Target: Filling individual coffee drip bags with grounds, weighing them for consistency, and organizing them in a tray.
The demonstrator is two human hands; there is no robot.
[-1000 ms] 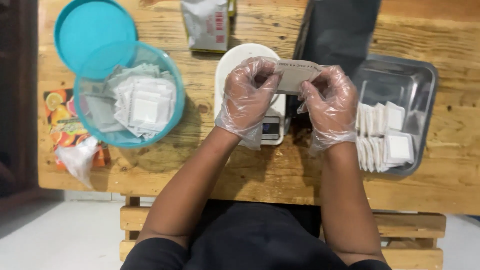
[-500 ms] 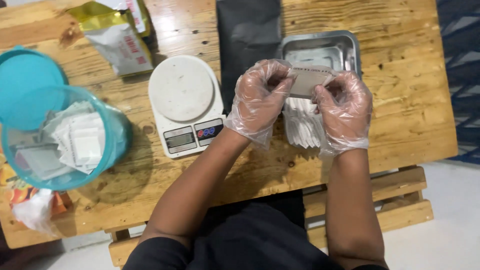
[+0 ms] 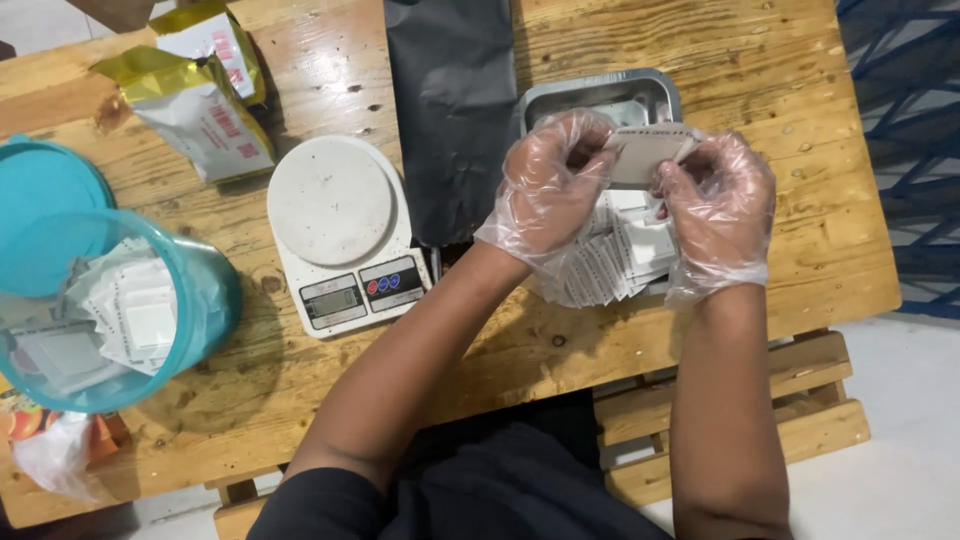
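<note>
From my remote seat I read the wooden desk [image 3: 800, 60] left to right. At its left edge stands a teal tub [image 3: 205, 300] heaped with small white sachets [image 3: 135, 310], its lid [image 3: 50, 195] lying just behind it, off so the contents stay open to reach. A knotted clear bag [image 3: 55, 455] hangs at the near left corner. At the far left corner lie two gold-and-white pouches [image 3: 195, 105], set back from the working space. A white scale [image 3: 345, 230] sits near the middle of the desk, its round platter bare and its display turned toward the person, where it can be read at a glance. Just right of it a black bag [image 3: 450, 110] lies flat, running to the far edge.

Both hands wear thin clear gloves, I judge to keep skin off the goods. The left hand [image 3: 550, 185] pinches the left end of a small grey packet [image 3: 645, 155]; the right hand [image 3: 715, 205] grips its right end, fingers curled tight. The packet is held level in the air between them, directly above a steel tray [image 3: 600, 95] toward the desk's right side. Finished white packets [image 3: 615, 260] lie fanned in the tray's near half, so a dropped piece would land among them.
</note>
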